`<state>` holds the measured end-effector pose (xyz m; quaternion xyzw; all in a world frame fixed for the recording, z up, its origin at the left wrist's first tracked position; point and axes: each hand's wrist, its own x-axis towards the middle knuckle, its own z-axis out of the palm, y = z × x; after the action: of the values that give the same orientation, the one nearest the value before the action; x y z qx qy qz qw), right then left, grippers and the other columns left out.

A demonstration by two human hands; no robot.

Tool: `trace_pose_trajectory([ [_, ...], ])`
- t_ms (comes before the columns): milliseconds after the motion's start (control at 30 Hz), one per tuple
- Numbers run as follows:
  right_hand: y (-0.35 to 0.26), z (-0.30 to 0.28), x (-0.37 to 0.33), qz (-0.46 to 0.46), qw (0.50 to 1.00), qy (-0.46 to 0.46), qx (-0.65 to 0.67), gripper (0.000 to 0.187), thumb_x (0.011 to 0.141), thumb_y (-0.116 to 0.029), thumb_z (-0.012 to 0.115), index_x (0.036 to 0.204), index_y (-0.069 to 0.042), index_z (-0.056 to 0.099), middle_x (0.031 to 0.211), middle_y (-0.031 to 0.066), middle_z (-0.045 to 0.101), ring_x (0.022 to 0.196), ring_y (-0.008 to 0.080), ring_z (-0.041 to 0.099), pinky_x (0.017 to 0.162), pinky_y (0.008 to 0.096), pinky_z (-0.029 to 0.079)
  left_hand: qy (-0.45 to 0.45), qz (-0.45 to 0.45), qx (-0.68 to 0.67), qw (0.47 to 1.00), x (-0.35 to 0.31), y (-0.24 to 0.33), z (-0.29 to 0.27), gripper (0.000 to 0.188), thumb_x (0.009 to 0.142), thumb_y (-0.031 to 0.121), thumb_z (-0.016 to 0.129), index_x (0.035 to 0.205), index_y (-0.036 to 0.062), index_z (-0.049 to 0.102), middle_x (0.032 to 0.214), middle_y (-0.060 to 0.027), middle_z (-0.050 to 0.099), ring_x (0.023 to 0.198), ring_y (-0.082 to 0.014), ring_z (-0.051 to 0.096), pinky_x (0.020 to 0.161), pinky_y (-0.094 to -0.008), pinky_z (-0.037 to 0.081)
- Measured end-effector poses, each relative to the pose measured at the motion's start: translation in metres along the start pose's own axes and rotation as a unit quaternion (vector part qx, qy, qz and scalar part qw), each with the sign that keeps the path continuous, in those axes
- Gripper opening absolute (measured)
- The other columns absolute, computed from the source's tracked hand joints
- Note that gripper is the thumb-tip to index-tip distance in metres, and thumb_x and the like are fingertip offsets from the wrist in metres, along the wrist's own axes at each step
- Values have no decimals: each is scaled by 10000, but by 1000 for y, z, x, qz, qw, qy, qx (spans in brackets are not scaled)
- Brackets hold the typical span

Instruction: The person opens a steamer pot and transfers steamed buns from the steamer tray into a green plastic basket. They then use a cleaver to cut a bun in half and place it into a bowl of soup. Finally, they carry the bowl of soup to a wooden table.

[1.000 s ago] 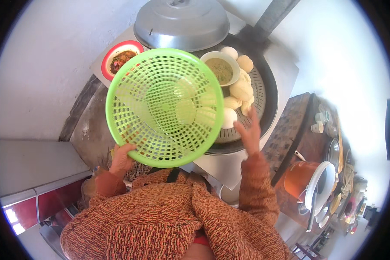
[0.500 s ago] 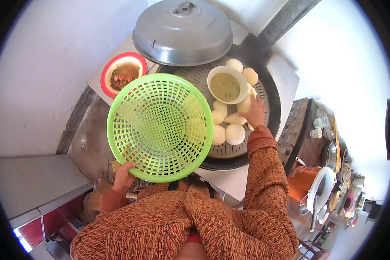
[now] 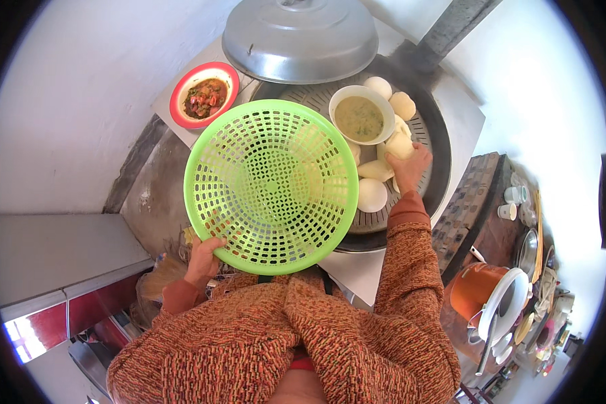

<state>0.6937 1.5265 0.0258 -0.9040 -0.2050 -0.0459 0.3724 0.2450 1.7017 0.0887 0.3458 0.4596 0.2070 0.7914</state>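
Note:
A light-green plastic colander (image 3: 271,188), with nothing in it, is tilted toward me over the near left part of a large wok. My left hand (image 3: 204,262) is closed on its lower left rim. Inside the wok, on a slotted steamer rack (image 3: 421,131), sit several pale steamed buns around a white bowl (image 3: 333,108) of greenish soup. My right hand (image 3: 413,167) is closed around a steamed bun (image 3: 398,144) at the right of the bowl; part of the bun is hidden by the fingers. One round bun (image 3: 372,195) lies just nearer me. The colander covers other buns.
A big metal lid (image 3: 299,44) leans behind the wok. At the left stands a red-rimmed bowl (image 3: 175,106) of dark, saucy food. To the right, a table holds an orange pot (image 3: 475,291) with a white lid, small cups (image 3: 507,211) and dishes.
The whole view has shifted a little. The colander has moved closer to the soup bowl and hides more buns. My right hand stays at the bun beside the bowl.

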Motion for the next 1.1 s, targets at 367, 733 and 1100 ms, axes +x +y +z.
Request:
trace_pose_trajectory([
  [367,-84,-84,-51,114,644,-170,737,608,903,-463,442,1359,-71,353,1342,142,435,1198,320,468,924,518,449,-5,33,22,999,-4,-2,7,582,732,-64,481,1303,-43,369,1208,-159,535,1020,-267,587,855,-389,505],
  [733,-175,-30,-72,-481,817,-314,-41,632,667,-174,758,1236,-73,501,1120,125,546,1085,300,504,903,413,408,-26,22,43,998,-8,11,21,621,702,-63,448,1316,-36,361,1203,-200,541,1001,-308,608,805,-420,541],
  [1100,38,-22,167,-134,988,-61,-51,460,778,-244,668,1180,-51,556,1126,166,562,1032,319,548,874,404,444,59,51,16,997,-15,0,11,574,687,-42,479,1259,-55,425,1141,-193,574,994,-305,610,848,-411,516],
])
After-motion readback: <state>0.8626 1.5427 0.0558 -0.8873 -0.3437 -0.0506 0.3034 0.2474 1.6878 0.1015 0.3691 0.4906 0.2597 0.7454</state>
